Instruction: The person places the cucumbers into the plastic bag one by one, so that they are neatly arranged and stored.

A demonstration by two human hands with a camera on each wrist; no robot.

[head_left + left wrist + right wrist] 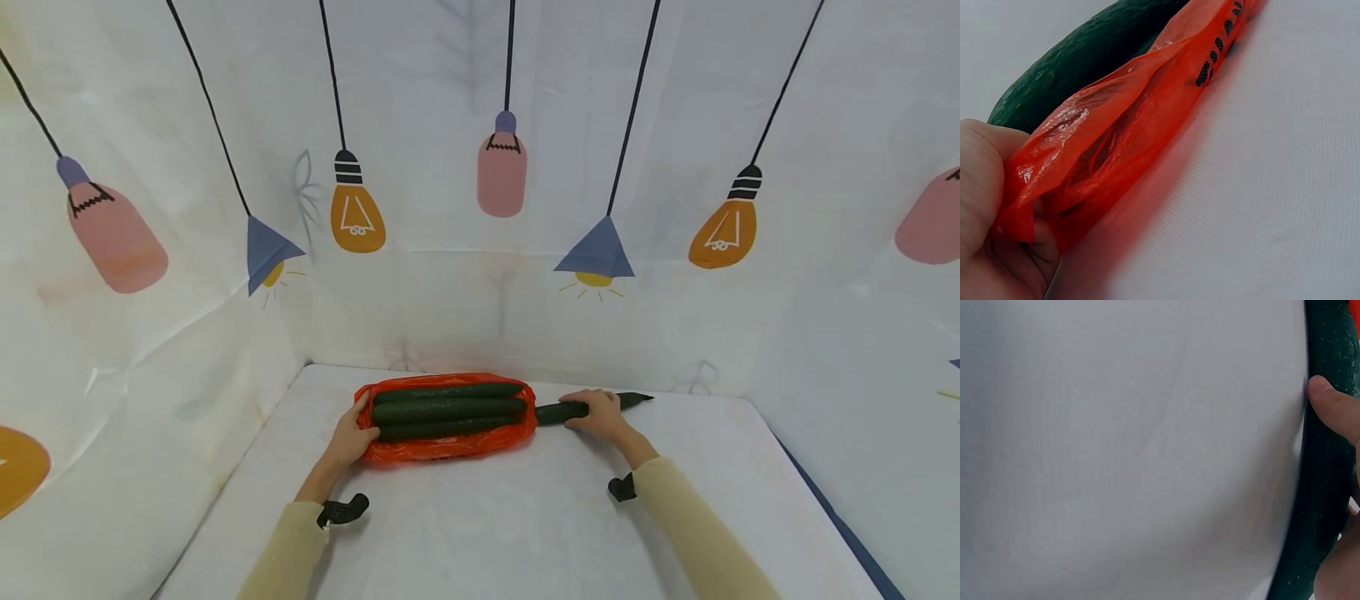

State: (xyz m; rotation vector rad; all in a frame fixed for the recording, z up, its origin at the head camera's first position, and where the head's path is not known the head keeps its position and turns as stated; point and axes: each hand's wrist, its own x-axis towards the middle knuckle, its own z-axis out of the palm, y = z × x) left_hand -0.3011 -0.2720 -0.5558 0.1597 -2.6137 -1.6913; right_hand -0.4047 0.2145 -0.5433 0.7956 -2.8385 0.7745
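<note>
An orange-red plastic bag [450,450] lies at the back of the table with several dark green cucumbers [448,409] showing in its opening. My left hand [348,433] grips the bag's left end; in the left wrist view the thumb and fingers pinch its crumpled film [1054,162] beside a cucumber [1079,59]. To the right of the bag, my right hand [598,414] holds a single cucumber [555,413] by its middle. Its left end is close to the bag, and its tapered tip points right. The right wrist view shows the thumb [1335,406] lying across this cucumber [1316,506].
The white-covered table [480,533] stretches in front of the bag. Behind it rises a white sheet [450,308] printed with hanging lamps, which also closes off both sides. Each wrist carries a black strapped device [345,509].
</note>
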